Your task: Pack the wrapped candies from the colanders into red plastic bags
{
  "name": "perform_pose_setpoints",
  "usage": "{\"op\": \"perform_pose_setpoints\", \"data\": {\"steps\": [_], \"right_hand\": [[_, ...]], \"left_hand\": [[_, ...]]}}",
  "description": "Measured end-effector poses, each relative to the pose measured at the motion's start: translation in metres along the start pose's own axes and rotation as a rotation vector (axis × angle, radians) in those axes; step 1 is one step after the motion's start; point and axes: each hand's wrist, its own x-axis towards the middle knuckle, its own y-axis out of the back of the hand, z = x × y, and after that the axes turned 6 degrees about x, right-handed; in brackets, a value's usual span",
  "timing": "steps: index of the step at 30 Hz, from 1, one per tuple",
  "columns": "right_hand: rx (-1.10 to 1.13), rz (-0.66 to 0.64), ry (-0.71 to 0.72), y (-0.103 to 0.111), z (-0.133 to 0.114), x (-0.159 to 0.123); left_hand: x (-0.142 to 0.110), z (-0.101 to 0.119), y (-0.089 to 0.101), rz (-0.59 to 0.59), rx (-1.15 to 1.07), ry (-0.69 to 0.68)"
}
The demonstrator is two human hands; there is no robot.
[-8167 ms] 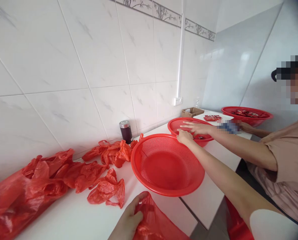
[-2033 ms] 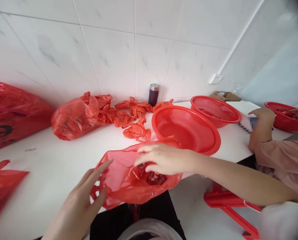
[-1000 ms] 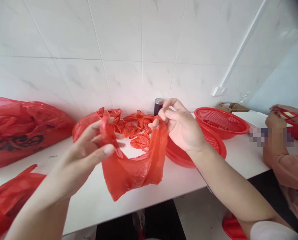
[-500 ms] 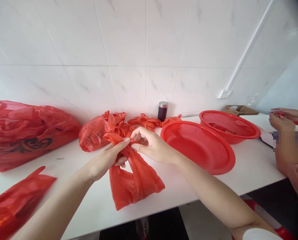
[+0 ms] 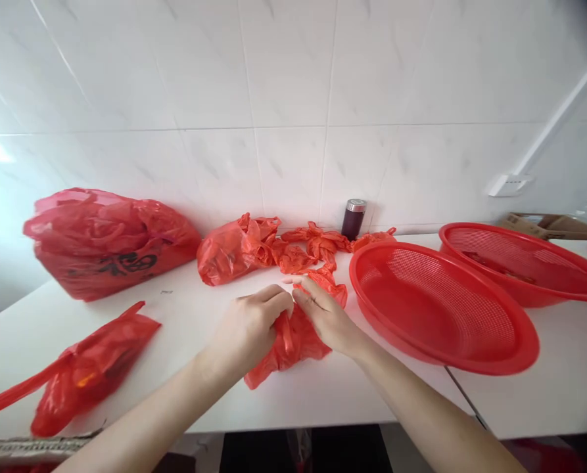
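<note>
In the middle of the white table, both my hands work at a crumpled red plastic bag (image 5: 303,335). My left hand (image 5: 256,322) is closed round a gathered strip of it, knuckles up. My right hand (image 5: 325,318) is closed on the bag's other side, its index finger reaching toward the left hand. Part of the bag bulges out behind my right hand. The palms and thumbs hide where the plastic is pinched. Just beyond lie several crumpled red bags (image 5: 293,257), with a filled red bag (image 5: 227,253) at their left.
A red perforated basket (image 5: 421,309) stands close at my right, and a second red basket (image 5: 520,263) holding small items stands behind it. A dark thermos (image 5: 353,220) is by the wall. Left are a large stuffed red bag (image 5: 110,246) and a smaller filled bag (image 5: 96,368).
The view has swung left, so the table's things appear further right. The bag's hanging loop is bunched up, and my left hand has turned knuckles up. The co-worker's arms have left the view.
</note>
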Motion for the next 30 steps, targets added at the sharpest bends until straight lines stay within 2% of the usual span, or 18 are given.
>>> {"op": "perform_pose_setpoints", "data": {"steps": [2,4,6,7,9,11,14,16,18,19,21,23,25,28,30], "right_hand": [[0.160,-0.077,-0.043,-0.005,0.016,0.005],[0.290,-0.199,-0.086,-0.008,0.023,0.005],[0.304,-0.253,-0.114,-0.009,0.022,0.004],[0.264,-0.235,-0.113,-0.010,0.020,0.003],[0.100,-0.109,-0.054,-0.010,0.015,0.002],[-0.154,0.032,0.100,-0.010,0.013,0.000],[-0.468,0.109,0.281,-0.003,0.026,-0.008],[-0.536,0.156,0.245,0.006,0.049,-0.017],[-0.535,0.220,0.119,0.017,0.078,-0.027],[-0.521,0.240,0.050,0.021,0.092,-0.031],[-0.468,0.277,-0.055,0.024,0.115,-0.036],[-0.402,0.344,-0.128,0.022,0.125,-0.036],[-0.350,0.402,-0.181,0.014,0.122,-0.033],[-0.292,0.415,-0.209,0.002,0.108,-0.031],[-0.233,0.425,-0.216,-0.006,0.100,-0.034]], "left_hand": [[-0.004,-0.002,-0.008,0.099,0.128,-0.038],[-0.009,-0.006,-0.012,0.101,0.132,-0.024],[-0.013,-0.012,-0.011,0.049,0.096,0.007],[-0.014,-0.016,-0.011,0.007,0.079,0.019],[-0.018,-0.023,-0.009,-0.065,0.039,0.028],[-0.023,-0.032,-0.008,-0.113,-0.033,0.065],[-0.039,-0.052,-0.005,-0.167,-0.182,0.242],[-0.060,-0.069,-0.006,-0.189,-0.278,0.423],[-0.084,-0.086,-0.010,-0.207,-0.390,0.589],[-0.095,-0.093,-0.014,-0.254,-0.453,0.649],[-0.109,-0.100,-0.022,-0.366,-0.537,0.708],[-0.110,-0.100,-0.028,-0.407,-0.494,0.690],[-0.100,-0.096,-0.031,-0.330,-0.382,0.624],[-0.076,-0.087,-0.029,-0.115,-0.257,0.548],[-0.065,-0.077,-0.030,0.047,-0.124,0.397]]}}
